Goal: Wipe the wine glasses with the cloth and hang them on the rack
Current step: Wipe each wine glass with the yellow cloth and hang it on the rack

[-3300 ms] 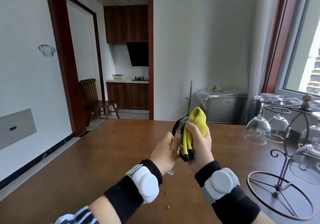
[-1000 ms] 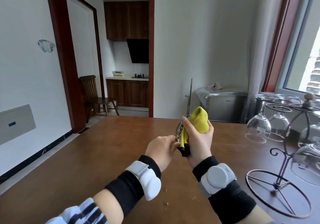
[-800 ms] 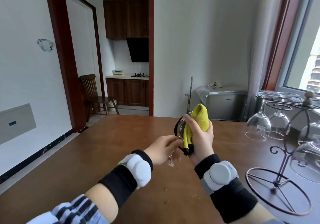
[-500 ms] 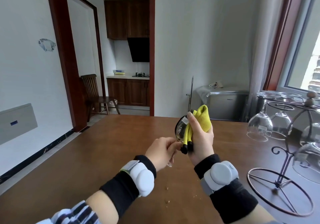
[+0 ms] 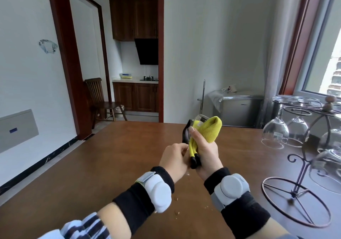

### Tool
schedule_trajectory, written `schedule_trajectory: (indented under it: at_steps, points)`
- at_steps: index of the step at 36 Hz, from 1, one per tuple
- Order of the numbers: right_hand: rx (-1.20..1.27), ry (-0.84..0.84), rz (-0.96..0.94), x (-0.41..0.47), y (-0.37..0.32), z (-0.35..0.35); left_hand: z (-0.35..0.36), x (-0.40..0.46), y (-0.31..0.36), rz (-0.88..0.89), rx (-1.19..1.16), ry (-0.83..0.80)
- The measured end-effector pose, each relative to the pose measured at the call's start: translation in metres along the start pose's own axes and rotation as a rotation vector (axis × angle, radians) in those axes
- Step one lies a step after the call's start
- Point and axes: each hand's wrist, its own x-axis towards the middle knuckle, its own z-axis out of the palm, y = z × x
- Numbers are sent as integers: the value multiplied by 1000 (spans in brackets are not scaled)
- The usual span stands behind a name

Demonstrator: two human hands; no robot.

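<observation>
I hold a wine glass (image 5: 188, 132) above the middle of the brown table (image 5: 103, 165). My right hand (image 5: 206, 153) grips a yellow cloth (image 5: 210, 130) wrapped around the glass bowl, thumb across the front. My left hand (image 5: 174, 160) pinches the glass low down, near its stem, which is mostly hidden between my hands. A dark metal rack (image 5: 302, 165) stands at the right of the table with several glasses hanging upside down, among them a clear glass (image 5: 275, 133).
Crumbs (image 5: 177, 213) lie on the table in front of my wrists. The rack's round wire base (image 5: 295, 203) sits near the right edge. Behind the table are a grey cabinet (image 5: 239, 110), a doorway to a kitchen and a wooden chair (image 5: 100, 98).
The cloth has slid around the glass bowl as my right hand rubbed it. My left hand turned the glass slightly while keeping hold low down. The rack is unchanged.
</observation>
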Motion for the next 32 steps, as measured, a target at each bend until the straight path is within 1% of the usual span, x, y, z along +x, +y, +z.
schedule_trajectory:
  at_steps: [3, 7, 10, 14, 17, 21, 24, 26, 28, 30, 32]
  points:
    - [-71, -43, -28, 1, -3, 0, -6, 3, 1, 8, 57, 2]
    - [-84, -49, 12, 4, -5, -8, -28, 18, -6, -112, 8, -45]
    - [-112, -109, 34, 5, -4, -13, -41, 27, -11, -159, -170, -98]
    - [-226, -184, 5, -1, 0, -14, -42, 29, -12, -100, -331, -235]
    - [-316, -260, -16, -1, 7, -17, -38, 28, -10, -96, -555, -255]
    - [-519, -432, -43, -6, 12, -19, -33, 32, -5, -109, -739, -289]
    - [-535, -576, -4, -10, 12, -17, -32, 34, -5, -97, -820, -261]
    - [-580, -636, 7, -12, 10, -14, -32, 32, -5, -103, -833, -259]
    - [-666, -600, -15, -11, 11, -13, -30, 34, -8, -147, -807, -188]
    - [-849, -506, -102, -7, 17, -9, -29, 36, -8, -207, -779, -38]
    - [-1024, -406, -110, -5, 23, -2, -26, 39, -7, -241, -756, 86]
